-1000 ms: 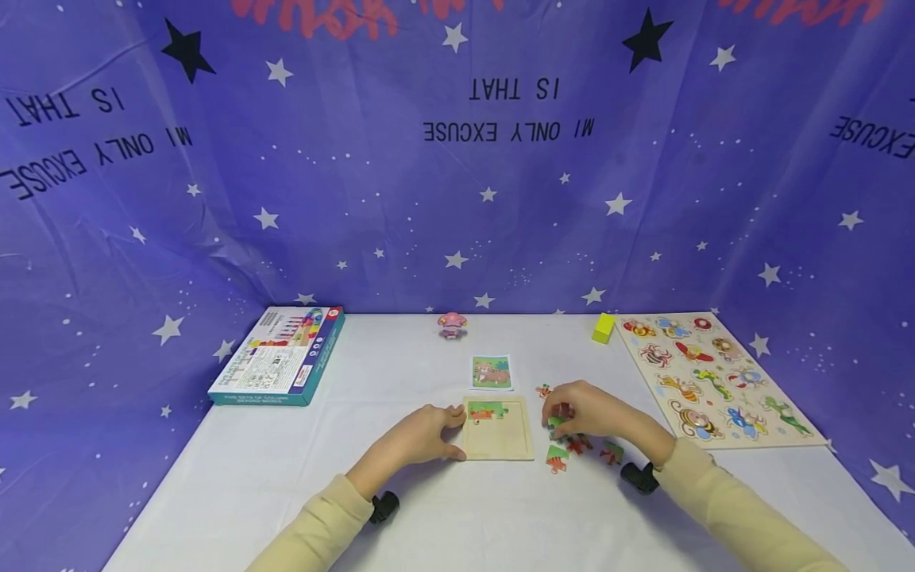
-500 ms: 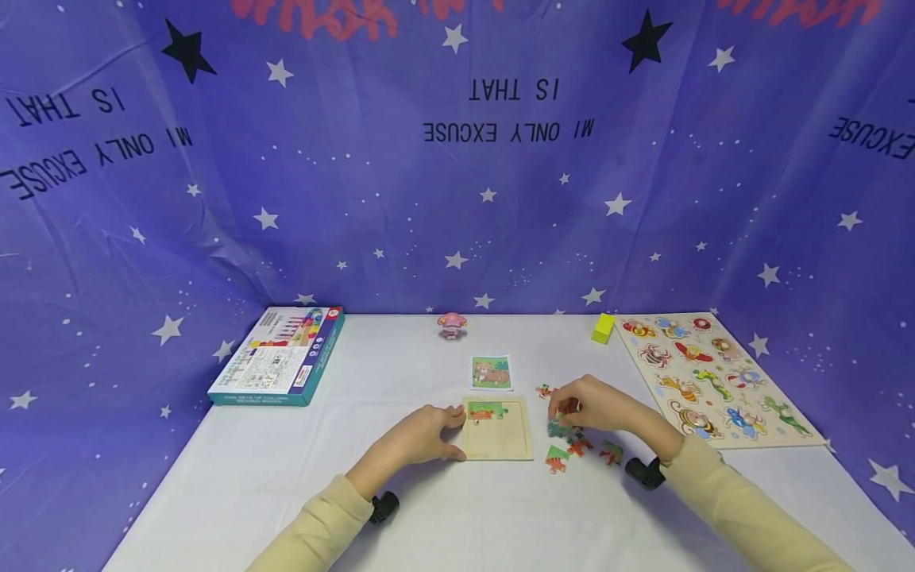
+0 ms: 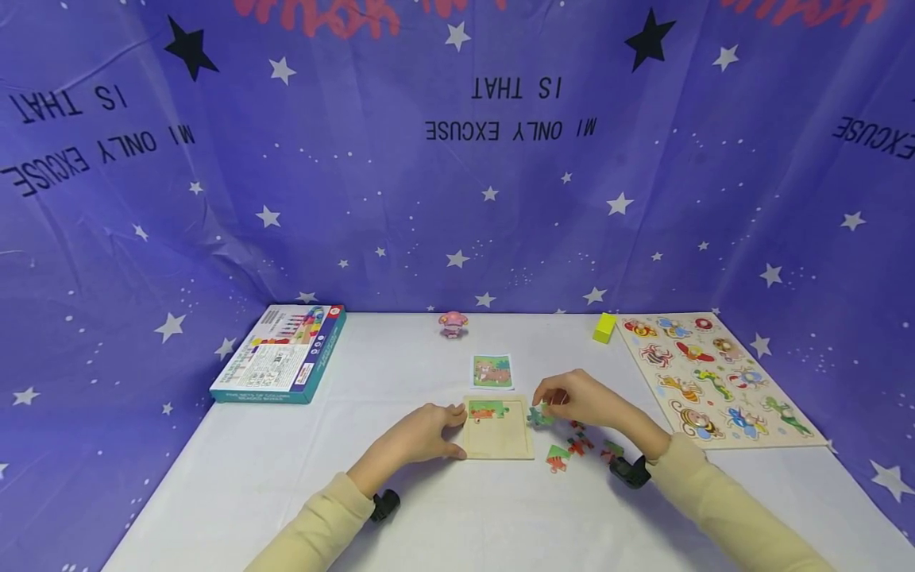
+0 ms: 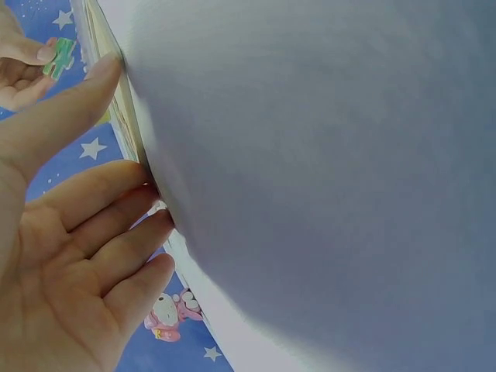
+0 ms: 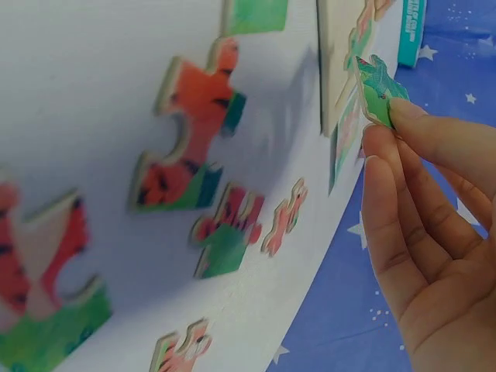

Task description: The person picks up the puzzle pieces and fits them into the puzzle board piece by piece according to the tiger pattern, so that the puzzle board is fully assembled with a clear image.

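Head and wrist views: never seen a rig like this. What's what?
No robot: a person works bare-handed. The wide picture comes from a head-worn camera looking forward and down; the other two, from a camera on each wrist. On the white table lie a wooden puzzle tray, its upper-left part filled, an animal picture card beyond it and loose jigsaw pieces to its right. Farther out are a flat box, a pink figurine, a yellow block and a bug-themed puzzle board. The left hand touches the tray's left edge; the right hand pinches a mostly green jigsaw piece near the tray's right edge.
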The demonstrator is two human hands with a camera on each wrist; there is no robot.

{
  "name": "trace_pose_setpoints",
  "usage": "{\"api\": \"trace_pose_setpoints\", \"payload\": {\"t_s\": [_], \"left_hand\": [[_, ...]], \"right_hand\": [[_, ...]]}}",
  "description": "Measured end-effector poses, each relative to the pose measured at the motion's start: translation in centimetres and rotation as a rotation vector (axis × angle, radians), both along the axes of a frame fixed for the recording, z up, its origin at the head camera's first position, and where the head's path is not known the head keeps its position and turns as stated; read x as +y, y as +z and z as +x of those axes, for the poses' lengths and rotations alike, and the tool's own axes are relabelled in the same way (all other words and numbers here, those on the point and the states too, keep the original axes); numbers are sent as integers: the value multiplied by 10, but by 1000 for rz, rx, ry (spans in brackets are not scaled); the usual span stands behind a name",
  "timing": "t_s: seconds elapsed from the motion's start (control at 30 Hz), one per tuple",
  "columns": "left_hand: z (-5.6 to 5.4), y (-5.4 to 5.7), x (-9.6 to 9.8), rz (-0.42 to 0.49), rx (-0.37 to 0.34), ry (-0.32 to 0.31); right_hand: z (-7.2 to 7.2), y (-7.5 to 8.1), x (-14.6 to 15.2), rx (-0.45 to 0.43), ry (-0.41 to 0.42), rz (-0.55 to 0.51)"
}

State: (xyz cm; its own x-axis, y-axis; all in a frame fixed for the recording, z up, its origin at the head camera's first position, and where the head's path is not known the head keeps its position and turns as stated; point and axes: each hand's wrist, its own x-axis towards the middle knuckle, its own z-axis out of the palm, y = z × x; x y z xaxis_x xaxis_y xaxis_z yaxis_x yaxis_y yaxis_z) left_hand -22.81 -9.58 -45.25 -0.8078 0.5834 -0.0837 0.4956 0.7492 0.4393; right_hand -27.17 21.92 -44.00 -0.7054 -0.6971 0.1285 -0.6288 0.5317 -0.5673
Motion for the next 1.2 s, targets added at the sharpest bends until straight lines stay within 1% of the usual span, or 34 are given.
{"api": "trace_pose_setpoints", "payload": {"t_s": [0.2, 0.5, 0.73, 0.9, 1.0, 1.2], "left_hand": [[0, 0, 0, 2, 2, 2], [0, 3, -1, -1, 9, -4], [-1, 2, -1, 0, 5, -6], [-1, 1, -1, -1, -2, -2], [-1, 0, -1, 1, -1, -5], [-1, 1, -1, -4, 5, -6]], "right_hand": [[-3, 0, -8, 8, 15, -9], [-5, 1, -16, 10, 24, 19], [-13, 3, -28, 3, 81, 21], [-19, 6, -37, -1, 105, 70], [-23, 6, -41, -17, 119, 102], [-27, 5, -45, -50, 135, 121]]}}
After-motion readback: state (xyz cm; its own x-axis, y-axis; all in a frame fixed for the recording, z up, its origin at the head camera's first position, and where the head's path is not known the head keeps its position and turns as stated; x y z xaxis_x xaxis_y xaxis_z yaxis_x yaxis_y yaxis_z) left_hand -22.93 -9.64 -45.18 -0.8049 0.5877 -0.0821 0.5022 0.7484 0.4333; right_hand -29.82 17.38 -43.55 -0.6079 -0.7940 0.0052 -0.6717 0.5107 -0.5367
